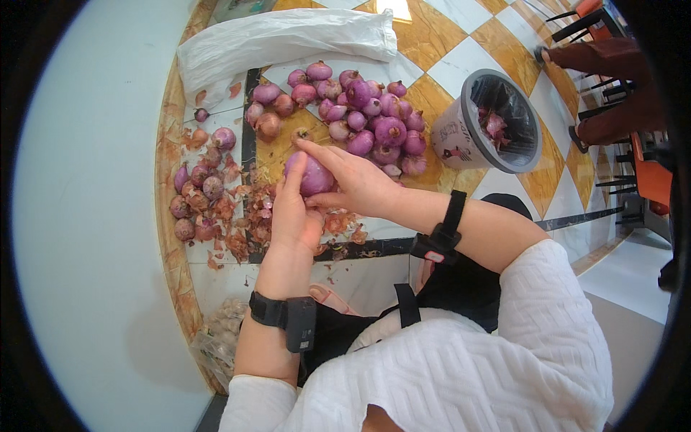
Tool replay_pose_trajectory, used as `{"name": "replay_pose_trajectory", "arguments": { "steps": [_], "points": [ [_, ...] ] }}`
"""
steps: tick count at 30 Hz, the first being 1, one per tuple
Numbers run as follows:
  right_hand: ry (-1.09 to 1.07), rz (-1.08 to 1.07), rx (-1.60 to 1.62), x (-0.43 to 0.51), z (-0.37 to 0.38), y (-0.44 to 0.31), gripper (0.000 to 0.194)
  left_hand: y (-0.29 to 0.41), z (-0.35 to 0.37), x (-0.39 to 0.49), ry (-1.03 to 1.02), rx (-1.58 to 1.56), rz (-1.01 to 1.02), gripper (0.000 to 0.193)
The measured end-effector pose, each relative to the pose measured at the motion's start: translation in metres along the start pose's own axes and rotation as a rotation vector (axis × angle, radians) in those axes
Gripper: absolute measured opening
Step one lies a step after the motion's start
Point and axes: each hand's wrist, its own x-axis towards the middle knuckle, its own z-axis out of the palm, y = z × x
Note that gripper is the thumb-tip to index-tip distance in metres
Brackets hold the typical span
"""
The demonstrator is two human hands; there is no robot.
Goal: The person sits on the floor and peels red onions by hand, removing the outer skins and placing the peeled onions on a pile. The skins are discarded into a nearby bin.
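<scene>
A large, smooth red onion is held between both hands above the floor. My left hand supports it from the near left side, thumb along it. My right hand curves over its right side, with the fingertips meeting near its top. Just beyond the fingertips shows a brownish onion. A heap of shiny purple onions lies past my hands. To the left sits a smaller group of onions with dry brown skins. Loose papery peels are scattered beneath and beside my left hand.
A lined bin with onion skins inside stands at the right. A white woven sack lies beyond the heap. A bag of pale bulbs rests by the wall. Another person's legs and orange chairs are far right.
</scene>
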Motion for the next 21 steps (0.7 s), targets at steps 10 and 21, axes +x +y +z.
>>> {"name": "replay_pose_trajectory", "arguments": {
  "steps": [10,21],
  "points": [
    [0.271,0.068,0.238,0.012,-0.013,0.002,0.013,0.011,0.003,-0.007,-0.089,-0.259,-0.148,0.054],
    [0.209,0.266,0.677,0.015,-0.019,-0.006,0.016,0.018,0.009,-0.009,-0.131,-0.317,-0.134,0.060]
  ]
}}
